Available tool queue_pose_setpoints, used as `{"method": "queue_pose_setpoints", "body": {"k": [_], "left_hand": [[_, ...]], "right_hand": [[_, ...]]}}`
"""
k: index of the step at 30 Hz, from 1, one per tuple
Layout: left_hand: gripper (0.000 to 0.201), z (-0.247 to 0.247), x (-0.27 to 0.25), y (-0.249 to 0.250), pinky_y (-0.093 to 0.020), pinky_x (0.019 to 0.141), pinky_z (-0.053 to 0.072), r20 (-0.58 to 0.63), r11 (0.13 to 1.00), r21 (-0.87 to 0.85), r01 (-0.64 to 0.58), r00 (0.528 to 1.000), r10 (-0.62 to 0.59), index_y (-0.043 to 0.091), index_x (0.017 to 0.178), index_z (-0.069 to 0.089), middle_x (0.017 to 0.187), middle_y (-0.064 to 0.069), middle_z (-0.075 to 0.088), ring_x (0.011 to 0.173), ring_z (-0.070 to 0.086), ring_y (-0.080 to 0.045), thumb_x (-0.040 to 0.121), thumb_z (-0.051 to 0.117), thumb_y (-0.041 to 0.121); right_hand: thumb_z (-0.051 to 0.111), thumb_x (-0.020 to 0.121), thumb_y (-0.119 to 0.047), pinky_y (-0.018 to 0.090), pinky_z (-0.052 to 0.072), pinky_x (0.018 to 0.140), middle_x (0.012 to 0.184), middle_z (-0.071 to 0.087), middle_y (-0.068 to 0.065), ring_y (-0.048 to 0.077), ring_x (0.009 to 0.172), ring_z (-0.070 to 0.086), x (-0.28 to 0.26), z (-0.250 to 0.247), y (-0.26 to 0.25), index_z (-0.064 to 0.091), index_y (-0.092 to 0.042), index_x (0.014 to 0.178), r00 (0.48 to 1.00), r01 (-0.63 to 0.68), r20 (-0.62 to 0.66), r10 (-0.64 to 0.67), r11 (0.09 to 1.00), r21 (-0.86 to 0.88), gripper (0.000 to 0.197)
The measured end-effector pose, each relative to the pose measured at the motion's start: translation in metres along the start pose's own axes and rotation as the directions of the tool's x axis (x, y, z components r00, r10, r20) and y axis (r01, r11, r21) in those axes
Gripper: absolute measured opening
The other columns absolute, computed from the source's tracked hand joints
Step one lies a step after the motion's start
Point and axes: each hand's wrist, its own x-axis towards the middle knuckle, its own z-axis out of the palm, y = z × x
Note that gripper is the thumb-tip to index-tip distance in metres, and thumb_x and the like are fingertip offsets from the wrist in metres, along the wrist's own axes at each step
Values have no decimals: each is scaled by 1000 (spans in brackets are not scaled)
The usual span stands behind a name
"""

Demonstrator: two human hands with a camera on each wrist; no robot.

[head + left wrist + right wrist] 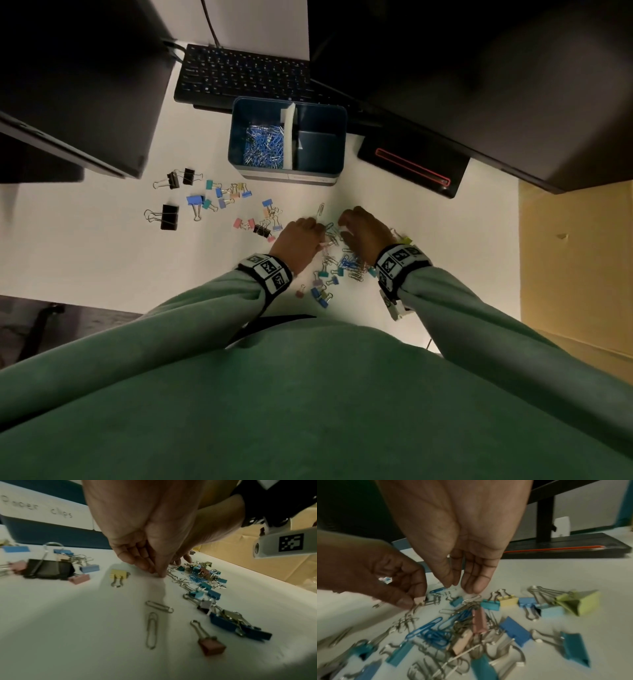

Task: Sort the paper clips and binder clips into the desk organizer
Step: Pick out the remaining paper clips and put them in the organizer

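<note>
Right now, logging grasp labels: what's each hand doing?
Left hand: pinching a pink clip.
Right hand: open, fingers reaching down to the clip pile, holding nothing.

green sleeves (212, 301), black-and-white marker wristbands (265, 272)

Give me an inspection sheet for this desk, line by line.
Surface: white desk, lit.
Job's things: blue organizer, paper clips in its left compartment, right one bare; mixed clip pile; black binder clips at left.
Clutter: nothing seen.
Grippers: left hand pinches a small pink clip; right hand over the pile, fingers straight.
Cables: black cable behind keyboard.
Surroundings: monitor base, cardboard.
</note>
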Motion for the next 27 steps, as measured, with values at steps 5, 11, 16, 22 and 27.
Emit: {"method": "queue_pose_setpoints", "body": {"k": [5,11,16,22,27], "left_hand": [[9,-14,-18,-33,-35,74,47,-133,994,-80,81,987,-91,9,89,63,89,-11,63,82,60,-28,86,64,18],[37,-25,4,-47,-44,74,52,-189,996,-33,85,978,-90,3,109,64,102,-18,61,86,60,-36,72,64,-3],[47,-11,22,-24,-45,91,47,-65,991,62,-115,991,119,4,130,53,134,-17,51,112,55,-35,84,60,7],[50,3,-22,-29,-45,92,45,8,960,110,-257,966,258,10,127,57,130,-12,54,113,56,-31,79,71,10],[51,5,-52,-37,-46,90,46,-18,961,123,-247,968,251,11,116,66,115,-10,63,104,60,-32,69,83,22]], "right_hand": [[62,89,-17,40,46,92,134,42,11,27,120,43,3,16,-13,46,-8,130,989,121,107,-105,981,-155,44],[54,90,-2,40,51,77,110,52,8,25,101,53,-1,27,-16,56,-8,107,974,220,110,-199,948,-230,18],[60,84,-2,37,52,71,111,52,8,24,99,53,-21,33,-15,58,-9,105,927,359,231,-296,878,-318,22],[55,80,11,28,32,71,114,53,11,26,104,51,-38,36,-23,55,-6,108,947,316,155,-281,900,-302,33],[57,85,4,30,41,76,107,59,13,29,98,57,-28,36,-22,60,-4,101,970,211,148,-191,968,-135,18]]}}
